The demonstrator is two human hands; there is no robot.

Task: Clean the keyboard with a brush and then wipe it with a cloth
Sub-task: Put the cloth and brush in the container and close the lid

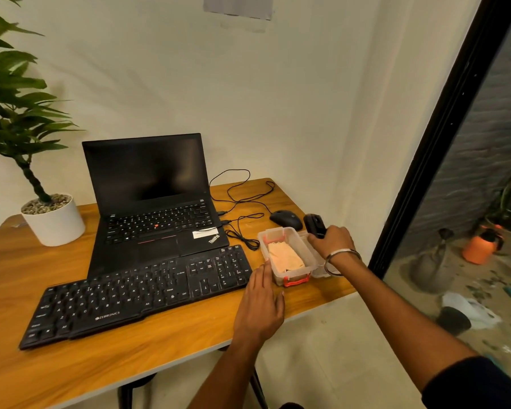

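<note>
Right hand [332,239] grip curled round black brush [314,225], left hand [261,299] flat, fingers straight, touching clear box [300,274].

On the tabletop [71,364]: one laptop [151,202], one keyboard [136,293], one mouse [286,219], one potted plant [53,222], one clear box [286,255] holding one cloth [285,256]. Two hands, left [260,305] and right [332,242].

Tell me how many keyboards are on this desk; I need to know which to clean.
2: the separate black keyboard lying at the desk's front, and the built-in keyboard of the open laptop directly behind it. No others show.
</note>
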